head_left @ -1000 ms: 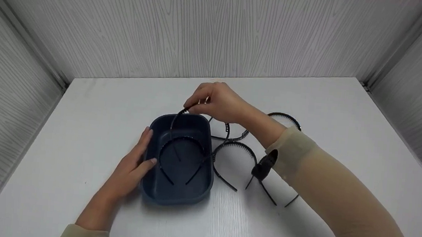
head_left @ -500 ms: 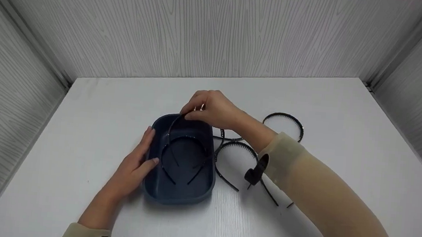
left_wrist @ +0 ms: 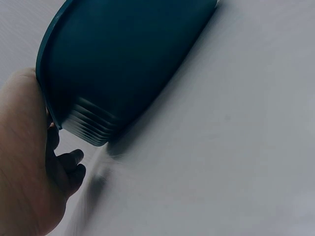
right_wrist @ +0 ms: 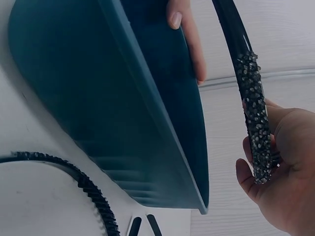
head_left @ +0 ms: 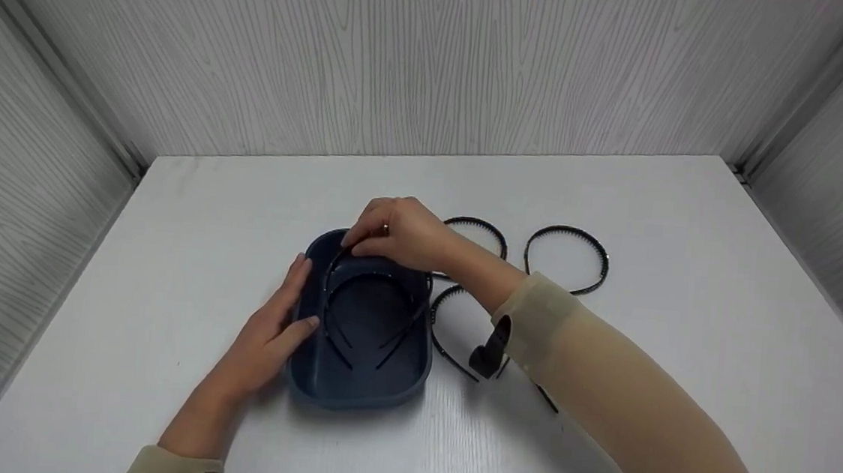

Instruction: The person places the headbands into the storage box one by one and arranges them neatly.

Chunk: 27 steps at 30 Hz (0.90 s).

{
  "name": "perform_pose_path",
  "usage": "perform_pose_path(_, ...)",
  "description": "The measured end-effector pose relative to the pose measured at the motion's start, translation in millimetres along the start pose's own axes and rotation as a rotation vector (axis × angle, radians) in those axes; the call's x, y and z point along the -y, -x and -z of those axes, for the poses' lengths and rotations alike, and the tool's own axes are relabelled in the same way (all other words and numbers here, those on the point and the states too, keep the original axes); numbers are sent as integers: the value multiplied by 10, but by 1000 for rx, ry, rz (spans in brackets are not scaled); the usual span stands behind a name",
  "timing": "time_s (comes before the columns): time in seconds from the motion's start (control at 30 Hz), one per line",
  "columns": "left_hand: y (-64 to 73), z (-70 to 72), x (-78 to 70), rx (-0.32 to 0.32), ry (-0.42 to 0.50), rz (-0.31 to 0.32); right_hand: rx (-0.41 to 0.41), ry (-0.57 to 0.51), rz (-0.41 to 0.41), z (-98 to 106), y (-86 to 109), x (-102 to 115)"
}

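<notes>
A dark blue plastic bin (head_left: 360, 401) stands on the white table. My left hand (head_left: 267, 337) holds its left side, thumb over the rim and fingers along the outer wall; the left wrist view shows the bin's ribbed corner beside that hand (left_wrist: 29, 157). My right hand (head_left: 403, 231) pinches a black headband (right_wrist: 252, 93) by the top of its arch, over the far end of the bin. Clear stones cover the arch in the right wrist view. The held headband's legs reach down inside the bin. Beneath it, another black headband (head_left: 340, 356) lies on the bin floor.
To the right of the bin, several black toothed headbands lie on the table: one at the back (head_left: 479, 222), one farther right (head_left: 569, 229), and one in front (head_left: 450, 354) partly under my right forearm. Grey wood-grain panels (head_left: 435, 65) enclose the table's back and sides.
My right hand has lowered the headband into the bin, coming nearer and slightly left, so it now nearly lines up over the other one. My left hand stays on the bin.
</notes>
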State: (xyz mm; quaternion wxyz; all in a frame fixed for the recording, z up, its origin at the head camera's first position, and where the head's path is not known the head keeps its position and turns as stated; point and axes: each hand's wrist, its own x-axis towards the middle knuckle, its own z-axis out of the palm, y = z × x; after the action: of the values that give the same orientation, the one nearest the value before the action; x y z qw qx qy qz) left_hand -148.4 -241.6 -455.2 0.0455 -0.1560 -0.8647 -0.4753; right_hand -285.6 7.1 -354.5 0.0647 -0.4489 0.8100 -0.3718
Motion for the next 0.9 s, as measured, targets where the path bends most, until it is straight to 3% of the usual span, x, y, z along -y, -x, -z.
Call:
perform_pose_path(0.33,-9,-3,11,-2,-23,8,52,38,32,-135,-58,-45)
perform_pose_path(0.9,-15,0,11,1,-25,1,94,136,18,-285,-103,-168)
